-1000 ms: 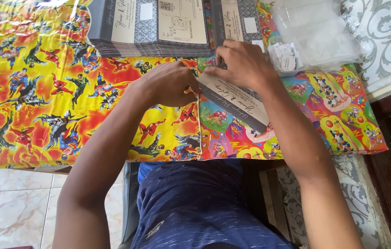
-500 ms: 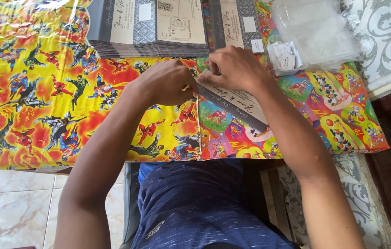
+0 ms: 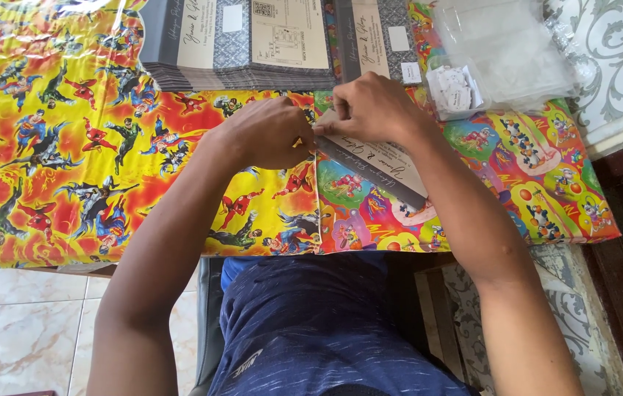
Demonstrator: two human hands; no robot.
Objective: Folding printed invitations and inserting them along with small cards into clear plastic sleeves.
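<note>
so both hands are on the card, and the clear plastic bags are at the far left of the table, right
Not quite. Both the left hand and right hand are on the card, but the clear plastic bags lie at the far right of the table, not the left. The head view shows this.

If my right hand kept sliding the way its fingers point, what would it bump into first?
Your right hand points toward your left hand; their fingertips nearly meet over the folded card, so probably that hand first.
</note>
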